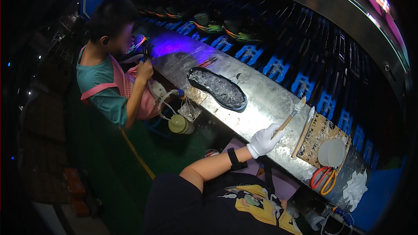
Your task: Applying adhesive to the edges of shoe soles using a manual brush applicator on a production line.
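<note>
My left hand (263, 141), in a white glove, is closed around the wooden handle of a brush (285, 124). The brush points away from me over the metal bench, its pale bristles at the far end. To the left of it lies a dark shoe sole (219, 89) with a whitish, streaked inner face, apart from the hand. A second brush (303, 132) with a light handle rests just right of my hand, beside a piece of cardboard (321, 131). On that cardboard stands a white cup (332, 152). My right hand does not show.
Scissors (323, 179) with red and orange handles and a crumpled white cloth or paper (355, 189) lie at the bench's right end. Beyond the bench runs a rack with blue holders (275, 68) and shoes (241, 30). A co-worker (115, 67) in a pink apron sits left, near a yellowish jar (179, 124).
</note>
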